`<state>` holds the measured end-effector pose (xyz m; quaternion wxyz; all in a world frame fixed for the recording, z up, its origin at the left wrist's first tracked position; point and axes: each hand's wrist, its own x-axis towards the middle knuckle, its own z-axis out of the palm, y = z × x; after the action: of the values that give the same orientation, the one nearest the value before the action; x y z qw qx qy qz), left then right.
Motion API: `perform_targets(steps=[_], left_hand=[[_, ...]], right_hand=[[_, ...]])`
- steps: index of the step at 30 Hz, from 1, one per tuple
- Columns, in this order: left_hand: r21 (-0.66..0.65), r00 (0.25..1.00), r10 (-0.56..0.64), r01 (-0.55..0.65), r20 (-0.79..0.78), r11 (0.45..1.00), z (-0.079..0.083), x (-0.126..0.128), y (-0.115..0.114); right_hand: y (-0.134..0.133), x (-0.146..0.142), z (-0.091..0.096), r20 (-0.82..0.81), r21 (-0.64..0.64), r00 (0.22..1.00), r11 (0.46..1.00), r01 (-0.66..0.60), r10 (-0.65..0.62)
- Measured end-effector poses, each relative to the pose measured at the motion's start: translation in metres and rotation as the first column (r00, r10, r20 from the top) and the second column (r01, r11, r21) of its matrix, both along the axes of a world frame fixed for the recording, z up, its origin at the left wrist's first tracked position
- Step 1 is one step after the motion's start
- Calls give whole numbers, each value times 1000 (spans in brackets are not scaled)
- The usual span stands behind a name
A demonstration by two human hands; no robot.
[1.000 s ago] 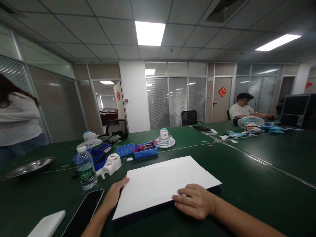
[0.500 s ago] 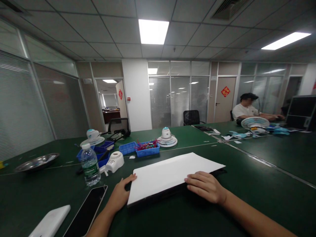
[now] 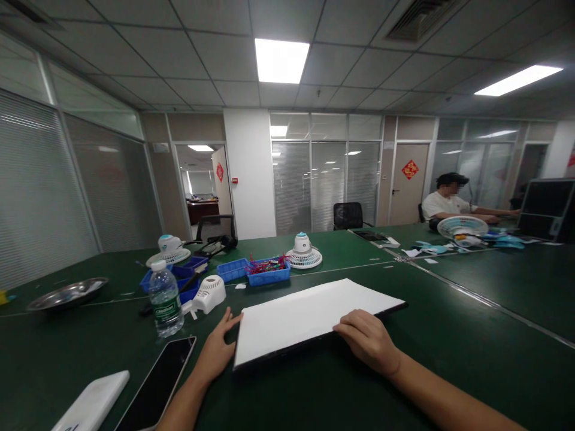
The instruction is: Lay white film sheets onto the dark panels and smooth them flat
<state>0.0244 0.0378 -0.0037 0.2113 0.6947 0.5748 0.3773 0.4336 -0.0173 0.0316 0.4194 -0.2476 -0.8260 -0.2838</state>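
Observation:
A flat white-topped panel with a black edge (image 3: pixel 305 320) lies in front of me on the green table, slightly slanted. At its left edge is my left hand (image 3: pixel 218 346), fingers apart, the fingertips touching the panel's side. My right hand (image 3: pixel 369 340) is closed at the near edge, right of the middle, with the fingertips on the white surface and the thumb hidden. Whether the white top is a loose sheet or part of the panel, I cannot tell.
Left of me are a phone (image 3: pixel 157 383), a white power bank-like block (image 3: pixel 94 401) and a water bottle (image 3: pixel 165 302). Beyond stand a white fan housing (image 3: pixel 210 293), a blue tray of wires (image 3: pixel 269 276) and a fan part (image 3: pixel 303 252). A person (image 3: pixel 449 200) sits far right.
My right hand has drawn its fingers together at the near edge. My left fingers have spread and loosened at the left edge. The panel has shifted slightly, its far right corner moving left.

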Motion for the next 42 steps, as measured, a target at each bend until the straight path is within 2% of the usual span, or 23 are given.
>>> perform_targets(steps=[4,8,10,13,17,20,22,32,36,42], left_hand=[[-3,998,59,-59,6,998,0,-4,0],[-23,997,75,-75,-23,997,2,-5,-2],[-36,996,75,-77,-38,996,2,-5,-3],[-54,996,65,-68,-58,996,2,-4,-5],[-76,996,50,-56,-81,996,2,-3,-5],[-83,995,46,-54,-92,995,1,-4,-3],[-89,994,42,-51,-97,995,0,-5,-1],[-103,993,36,-48,-110,994,-10,-5,10],[-81,992,37,-47,-119,996,-10,-6,11],[-70,993,43,-51,-110,996,-10,-5,9]], right_hand=[[-4,1,39,-3,-87,988,984,153,-154],[-14,5,89,116,-237,936,906,351,-332],[-20,8,111,175,-285,886,839,464,-430],[-22,12,139,241,-333,778,704,627,-580],[-9,24,162,283,-369,643,538,758,-711],[7,39,166,267,-403,542,419,814,-797],[17,51,165,255,-435,495,359,826,-831],[45,101,146,258,-514,324,155,844,-910],[52,111,139,295,-509,302,119,853,-906],[54,108,130,339,-467,325,142,873,-883]])
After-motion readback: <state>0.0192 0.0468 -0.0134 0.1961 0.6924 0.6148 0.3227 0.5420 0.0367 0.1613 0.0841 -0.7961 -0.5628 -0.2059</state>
